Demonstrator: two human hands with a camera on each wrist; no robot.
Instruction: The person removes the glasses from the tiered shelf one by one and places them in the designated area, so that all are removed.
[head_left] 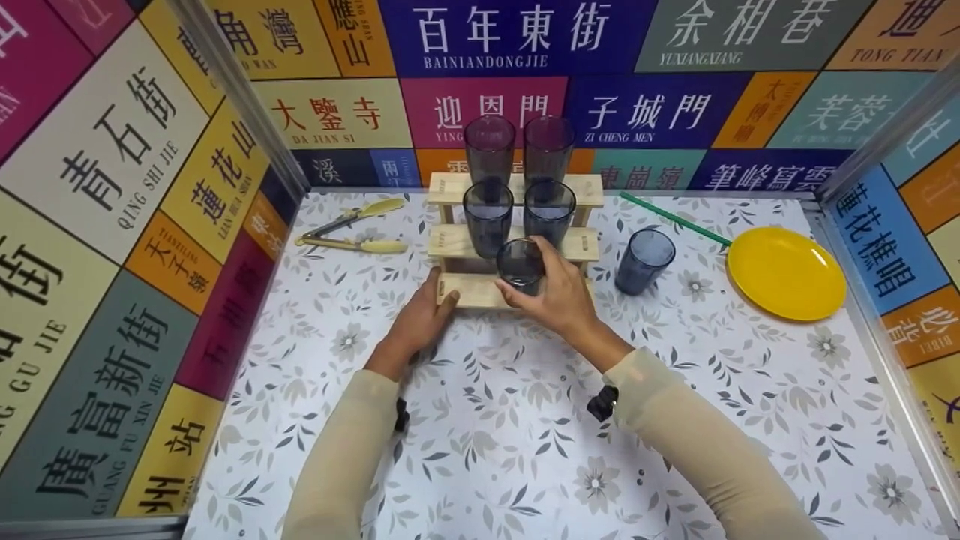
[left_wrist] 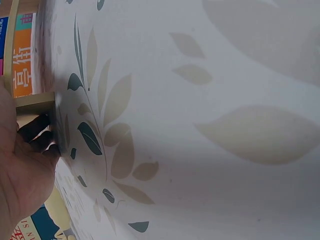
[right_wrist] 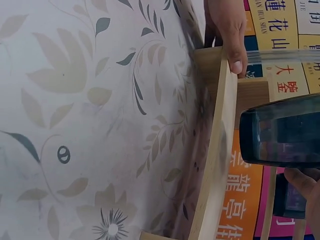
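On the floral tablecloth [head_left: 480, 420], a three-step wooden rack [head_left: 442, 244] looks two-thirds stocked.
The left hand [head_left: 421, 321] grips the bottom step [head_left: 474, 291] at its left end; the right hand [head_left: 559, 296] holds a glass tumbler [head_left: 517, 264] just above it. Four more tumblers [head_left: 489, 154] stand paired on the upper steps [head_left: 586, 246]; a sixth tumbler [head_left: 643, 262] stands right of the rack.

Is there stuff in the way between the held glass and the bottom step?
No, nothing visible. The right hand holds the glass above the bottom step, with just a gap between them in the right wrist view. The left hand grips the step's left end, off to one side.
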